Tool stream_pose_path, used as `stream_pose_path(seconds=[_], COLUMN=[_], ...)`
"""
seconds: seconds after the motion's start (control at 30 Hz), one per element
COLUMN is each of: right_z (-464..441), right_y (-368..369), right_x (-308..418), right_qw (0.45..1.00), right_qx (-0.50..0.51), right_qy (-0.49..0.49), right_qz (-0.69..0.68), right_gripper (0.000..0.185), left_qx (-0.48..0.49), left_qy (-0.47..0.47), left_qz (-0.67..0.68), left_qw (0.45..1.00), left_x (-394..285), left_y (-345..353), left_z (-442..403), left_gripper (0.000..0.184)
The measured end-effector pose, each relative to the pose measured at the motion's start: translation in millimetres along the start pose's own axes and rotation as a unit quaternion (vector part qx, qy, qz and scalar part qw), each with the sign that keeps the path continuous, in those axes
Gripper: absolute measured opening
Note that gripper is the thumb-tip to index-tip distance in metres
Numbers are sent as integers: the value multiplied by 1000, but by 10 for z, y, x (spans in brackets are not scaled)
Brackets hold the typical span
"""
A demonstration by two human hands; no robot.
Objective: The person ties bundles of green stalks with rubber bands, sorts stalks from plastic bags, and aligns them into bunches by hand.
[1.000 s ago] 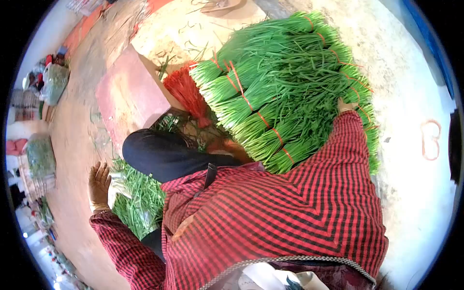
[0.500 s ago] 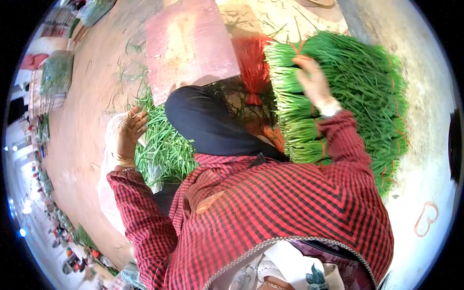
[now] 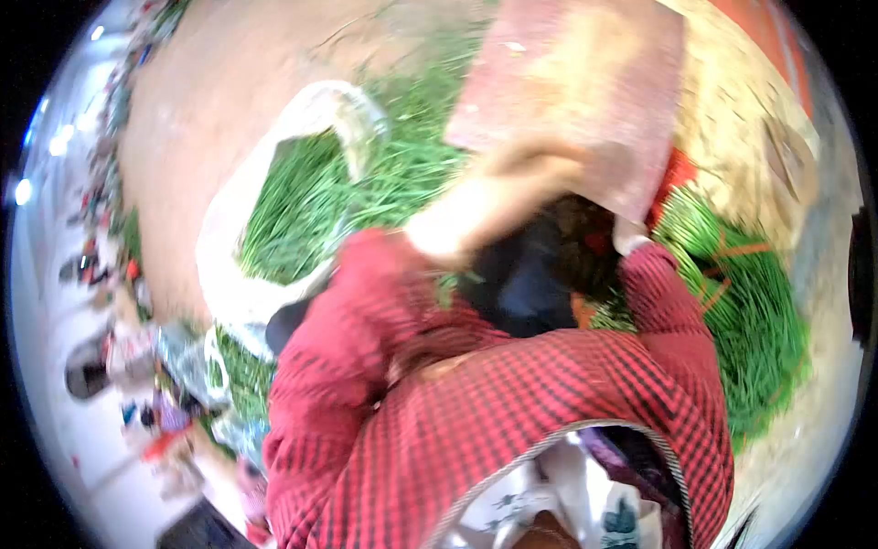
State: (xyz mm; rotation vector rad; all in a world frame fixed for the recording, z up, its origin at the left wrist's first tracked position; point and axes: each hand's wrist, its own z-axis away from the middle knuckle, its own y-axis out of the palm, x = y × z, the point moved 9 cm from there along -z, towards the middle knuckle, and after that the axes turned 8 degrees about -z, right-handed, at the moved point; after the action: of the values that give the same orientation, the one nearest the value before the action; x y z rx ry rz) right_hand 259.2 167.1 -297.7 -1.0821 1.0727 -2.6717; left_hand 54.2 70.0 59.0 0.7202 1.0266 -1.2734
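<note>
My left hand [image 3: 544, 165], smeared by motion, reaches across above the near part of a worn pinkish board [image 3: 567, 82]; whether it holds anything does not show. At the board's near right corner is my right hand [image 3: 628, 236], its fingers mostly hidden. Right beside it lie green bundles that look like chives [image 3: 759, 339], tied with orange-red bands, pale ends toward the board. A bit of red strips [image 3: 677, 178] shows between board and bundles. Loose long green leaves [image 3: 412, 169] lie to the left, some inside an open white plastic bag [image 3: 219, 265].
Bare brown floor [image 3: 210, 119] stretches away at the upper left. A tan sheet [image 3: 732, 119] lies right of the board with a brown sandal-like item [image 3: 785, 160] on it. More bagged greens [image 3: 242, 375] and distant people stand at the left.
My view has turned toward the left. My left hand has swung from beside the loose leaves to over the board. My right hand has left the top of the tied bundles for the board's corner.
</note>
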Motion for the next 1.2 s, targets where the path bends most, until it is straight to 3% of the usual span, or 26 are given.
stream_pose_path(seconds=[0.03, 0.07, 0.13, 0.2, 0.23, 0.3, 0.37, 0.43, 0.5, 0.57, 0.63, 0.67, 0.73, 0.77, 0.83, 0.87, 0.9, 0.97, 1.03, 1.07, 1.13, 1.17, 1.2], right_z=[116, 250, 576, 946, 1112, 1384, 1513, 1527, 1470, 1293, 1013, 880, 678, 599, 474, 414, 407, 427, 703, 835, 1052, 1127, 1185], right_y=[-86, -187, -401, -602, -688, -809, -916, -1031, -1161, -959, -712, -609, -340, -241, -30, 17, 77, 116, -164, -268, -438, -521, -718], right_x=[52, 103, 199, 317, 396, 531, 672, 761, 861, 627, 141, -11, -234, -311, -406, -378, -367, -293, 160, 467, 833, 944, 1095], right_qw=[999, 996, 979, 953, 940, 921, 915, 926, 948, 943, 953, 961, 977, 982, 988, 987, 985, 985, 990, 990, 981, 969, 970], right_qx=[4, 10, 30, 56, 69, 89, 97, 82, 50, 79, 13, 3, 9, 19, 43, 59, 73, 94, 95, 127, 172, 184, 171], right_qy=[-3, -1, 16, 38, 46, 53, 43, 14, -41, -55, -47, -35, -21, -22, -31, -46, -57, -69, 42, 24, 26, 47, 52], right_qz=[-43, -93, -203, -297, -330, -375, -390, -367, -311, -319, -300, -274, -213, -186, -147, -144, -146, -124, 97, 47, -82, -161, -165], right_gripper=[25, 24, 22, 20, 19, 18, 17, 17, 19, 23, 32, 33, 35, 36, 39, 40, 41, 44, 42, 39, 32, 30, 28], left_qx=[21, 94, 80, 136, 193, 226, 276, 275, 299, 274, 221, 175, 188, 192, 180, -104, -139, -159, -138, -148, -32, 10, -49], left_qy=[82, 62, 150, 92, 26, -14, 54, 49, -45, -22, 6, 67, 51, 65, 102, 277, 233, 112, 87, 90, 89, 45, 80], left_qz=[-45, -78, -250, -360, -487, -519, -537, -551, -556, -526, -486, -368, -203, -97, -75, -275, -283, -367, -414, -412, -449, -458, -446], left_qw=[995, 991, 953, 919, 851, 824, 795, 786, 775, 805, 846, 911, 960, 975, 975, 915, 920, 910, 896, 894, 889, 888, 890], left_x=[13, 35, 168, 720, 984, 1148, 1026, 1040, 1194, 1145, 1101, 913, 612, 493, 98, -97, -185, -277, -60, 61, 375, 492, 498], left_y=[308, 686, 1299, 1812, 1916, 1959, 1925, 1925, 1864, 1852, 1892, 1830, 1702, 1632, 1297, 825, 488, -89, -398, -564, -731, -876, -1065], left_z=[-119, -191, -282, -376, -399, -417, -424, -464, -483, -539, -626, -576, -467, -429, -360, -545, -586, -726, -1071, -1073, -1049, -948, -827], left_gripper=[28, 28, 33, 32, 32, 38, 36, 32, 29, 29, 28, 24, 21, 22, 26, 27, 31, 38, 38, 38, 41, 52, 58])
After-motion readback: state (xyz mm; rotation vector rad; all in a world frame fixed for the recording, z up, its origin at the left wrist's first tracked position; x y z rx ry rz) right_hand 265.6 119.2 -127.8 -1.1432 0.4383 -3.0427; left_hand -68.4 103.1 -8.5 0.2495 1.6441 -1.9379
